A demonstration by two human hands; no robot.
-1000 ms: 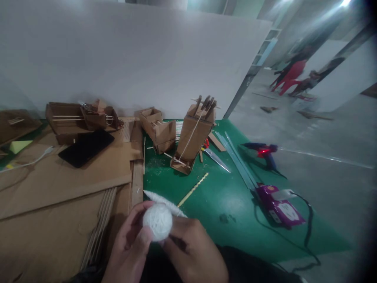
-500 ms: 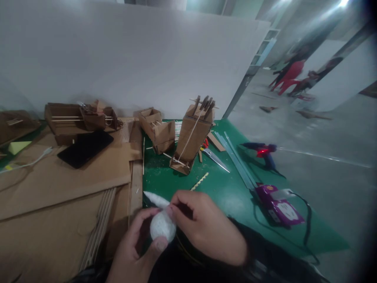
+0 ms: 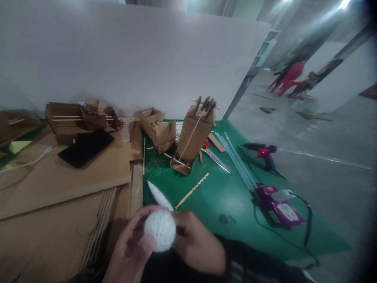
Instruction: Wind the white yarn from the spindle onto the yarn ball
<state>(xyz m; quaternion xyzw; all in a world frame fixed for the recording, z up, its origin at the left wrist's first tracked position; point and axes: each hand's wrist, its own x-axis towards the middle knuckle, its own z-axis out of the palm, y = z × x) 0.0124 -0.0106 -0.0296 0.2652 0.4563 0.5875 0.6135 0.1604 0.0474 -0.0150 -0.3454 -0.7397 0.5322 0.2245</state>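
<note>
My left hand [image 3: 132, 236] is closed around a ball of white yarn [image 3: 160, 231], its thumb pressed on the near side. My right hand [image 3: 197, 241] is curled against the ball's right side, with its fingertips hidden, so what they pinch cannot be made out. Just beyond the hands, a tapered white piece wound like yarn [image 3: 157, 194] points away over the green table; I cannot tell if it joins the ball. A yellow patterned stick [image 3: 192, 191] lies ahead of the right hand.
A cardboard model with string [image 3: 191, 135] stands near scissors [image 3: 216, 159]. To the right are a glue gun [image 3: 265, 153], glue sticks [image 3: 235, 157] and a purple packet [image 3: 279, 206]. At left, a black phone-like slab [image 3: 86, 148] rests on cardboard sheets [image 3: 108, 173].
The ball has turned, with more of its round face towards me. My right hand has moved down and left, from pinching at its top to its right side. The white tip has swung away.
</note>
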